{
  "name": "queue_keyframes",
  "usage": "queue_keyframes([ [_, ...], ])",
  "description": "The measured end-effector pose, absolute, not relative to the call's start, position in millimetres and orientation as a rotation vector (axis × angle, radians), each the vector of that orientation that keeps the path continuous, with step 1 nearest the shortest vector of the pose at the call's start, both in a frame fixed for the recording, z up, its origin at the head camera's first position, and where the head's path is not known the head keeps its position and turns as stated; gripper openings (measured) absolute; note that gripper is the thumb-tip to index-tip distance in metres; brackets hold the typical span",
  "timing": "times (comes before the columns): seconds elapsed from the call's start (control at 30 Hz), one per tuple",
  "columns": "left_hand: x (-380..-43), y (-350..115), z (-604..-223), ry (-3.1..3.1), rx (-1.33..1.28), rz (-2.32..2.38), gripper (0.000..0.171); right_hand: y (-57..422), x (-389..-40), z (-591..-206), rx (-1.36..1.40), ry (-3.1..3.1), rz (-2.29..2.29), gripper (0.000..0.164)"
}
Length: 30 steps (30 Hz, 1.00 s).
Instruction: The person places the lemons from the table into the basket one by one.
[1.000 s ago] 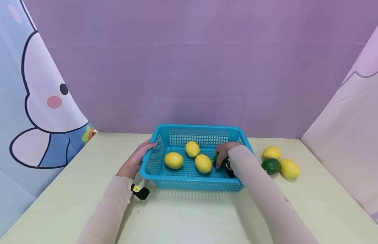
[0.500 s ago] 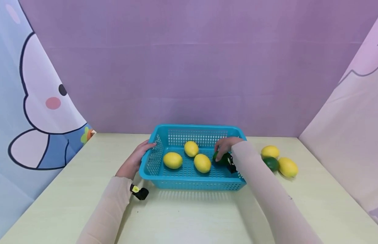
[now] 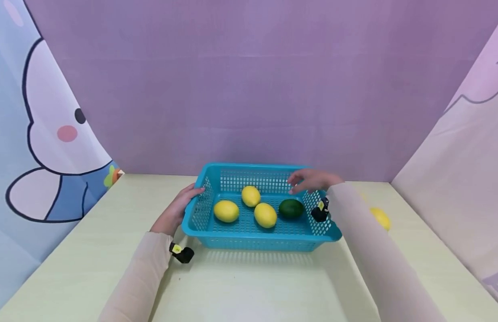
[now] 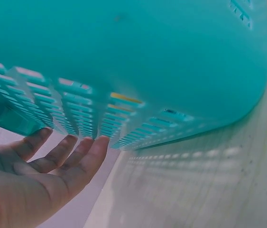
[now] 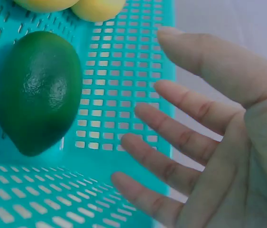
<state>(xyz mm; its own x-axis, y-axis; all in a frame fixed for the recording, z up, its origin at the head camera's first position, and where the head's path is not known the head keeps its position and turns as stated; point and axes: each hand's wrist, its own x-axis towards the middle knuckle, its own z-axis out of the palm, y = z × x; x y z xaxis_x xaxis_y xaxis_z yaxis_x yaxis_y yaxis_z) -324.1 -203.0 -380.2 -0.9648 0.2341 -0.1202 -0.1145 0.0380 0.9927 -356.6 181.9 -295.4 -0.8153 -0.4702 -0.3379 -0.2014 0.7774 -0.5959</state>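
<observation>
A blue plastic basket with perforated walls stands on the table. Inside it lie three yellow lemons and a dark green lime, the lime toward the right end. My left hand holds the basket's left rim; in the left wrist view its fingers rest against the outer wall. My right hand hovers over the right rear part of the basket, apart from the lime. Its fingers are spread and loosely bent with nothing between them, as the right wrist view shows.
On the table right of the basket, a lemon shows past my right sleeve, which hides most of the fruit there. A purple cloth hangs behind the table, with printed cloths at both sides.
My right hand has let go of the lime, leaving it in the basket, and has risen up and to the right. The sleeve now covers the fruit beside the basket. My left hand stays at the rim.
</observation>
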Motion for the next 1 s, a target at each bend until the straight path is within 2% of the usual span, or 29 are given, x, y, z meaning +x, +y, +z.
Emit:
queue_keyframes([
  [0.37,-325.2,-202.1,-383.2,2.065,0.142,2.024,0.062,215.9,-337.6,-288.9,-0.617,2.598,-1.007,0.050],
  [0.63,-324.7,-202.6,-381.2,2.064,0.134,2.031,0.061,247.8,-323.6,-283.1,-0.567,2.706,-1.153,0.053],
  [1.0,-327.1,-203.8,-384.9,2.055,0.138,2.038,0.061,300.2,-308.1,-311.5,-0.463,2.841,-1.282,0.061],
])
